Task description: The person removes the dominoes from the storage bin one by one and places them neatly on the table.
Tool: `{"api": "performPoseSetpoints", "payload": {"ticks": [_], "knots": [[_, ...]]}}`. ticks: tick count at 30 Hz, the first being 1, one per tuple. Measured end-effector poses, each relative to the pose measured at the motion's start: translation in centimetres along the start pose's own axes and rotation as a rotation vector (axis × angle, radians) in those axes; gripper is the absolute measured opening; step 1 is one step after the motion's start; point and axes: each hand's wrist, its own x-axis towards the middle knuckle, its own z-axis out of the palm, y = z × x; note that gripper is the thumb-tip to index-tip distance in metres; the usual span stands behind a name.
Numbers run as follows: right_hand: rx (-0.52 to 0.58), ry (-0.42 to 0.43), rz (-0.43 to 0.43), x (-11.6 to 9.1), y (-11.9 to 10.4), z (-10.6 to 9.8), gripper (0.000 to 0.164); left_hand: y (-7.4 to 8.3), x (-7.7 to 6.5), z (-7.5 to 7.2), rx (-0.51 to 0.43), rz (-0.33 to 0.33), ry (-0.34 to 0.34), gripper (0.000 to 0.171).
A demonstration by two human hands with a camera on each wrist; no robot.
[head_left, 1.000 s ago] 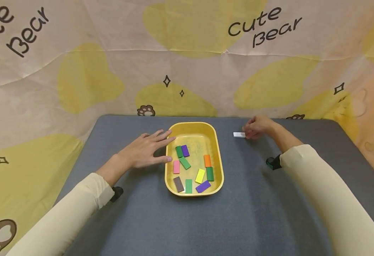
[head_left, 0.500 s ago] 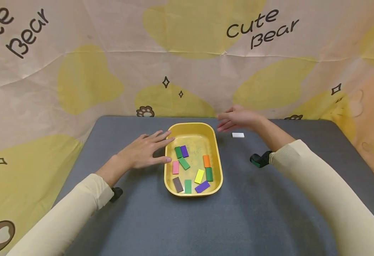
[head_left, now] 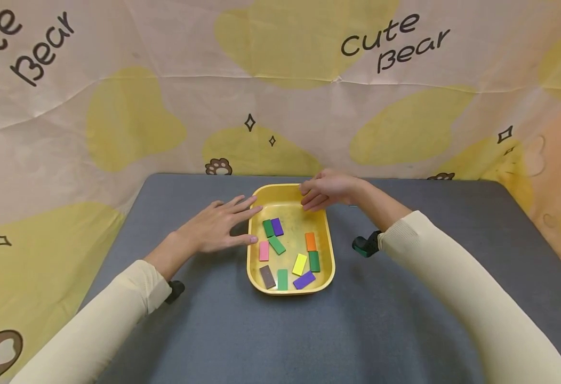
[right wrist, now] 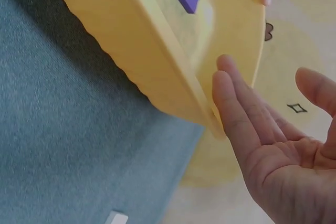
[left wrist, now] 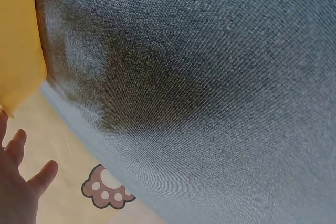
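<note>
My spread left hand [head_left: 215, 228] likely steadies the yellow tray [head_left: 290, 214], keeping the coloured tiles [head_left: 299, 264] contained; my right hand [head_left: 327, 190], straight-fingered and empty, is at its far right corner, apart from the white tile [right wrist: 116, 217] on the bench [head_left: 223, 336].

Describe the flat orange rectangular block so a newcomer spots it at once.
On the grey fabric-topped table sits a round-cornered yellow plastic-looking tray. Inside, near its right wall in the head view, the flat orange rectangular block lies lengthwise just beyond a flat dark green rectangular block. Its colour sets it apart: it is the only orange piece visible there.
</note>
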Motion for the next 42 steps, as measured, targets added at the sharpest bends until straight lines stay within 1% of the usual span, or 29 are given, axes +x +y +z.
{"api": "performPoseSetpoints", "payload": {"ticks": [4,8,14,17,23,27,32,36,39,42], "knots": [[-0.017,-0.045,0.033,0.5,-0.1,0.7,0.052,0.0,-0.1,-0.1,0.000,0.002,0.000,0.083],[-0.012,-0.068,0.051,0.8,-0.7,1.3,0.055,0.1,-0.1,-0.1,-0.002,0.001,-0.004,0.083],[-0.013,-0.056,0.075,1.5,-1.3,2.3,0.053,0.1,-0.1,-0.1,-0.001,0.005,0.001,0.082],[-0.010,-0.056,0.101,2.1,-1.2,2.8,0.054,0.0,-0.1,-0.1,-0.004,0.005,0.002,0.082],[-0.052,-0.062,0.160,2.6,-1.1,3.9,0.056,0.0,-0.1,-0.1,-0.004,-0.001,0.002,0.082],[-0.057,-0.065,0.194,3.0,-1.0,4.6,0.056,0.1,-0.1,-0.1,-0.007,0.000,0.000,0.082],[-0.070,-0.085,0.200,3.3,-0.9,5.3,0.057,0.0,-0.1,-0.2,-0.006,0.001,-0.001,0.081],[-0.062,-0.078,0.192,3.6,-1.0,5.7,0.057,0.0,-0.1,-0.1,0.002,0.002,0.000,0.081],[-0.054,-0.069,0.193,3.8,-1.1,6.0,0.055,0.0,0.0,-0.1,0.003,0.008,0.003,0.081],[-0.054,-0.060,0.191,4.0,-1.2,6.3,0.048,0.0,0.0,-0.2,0.007,0.016,0.008,0.081]]}}
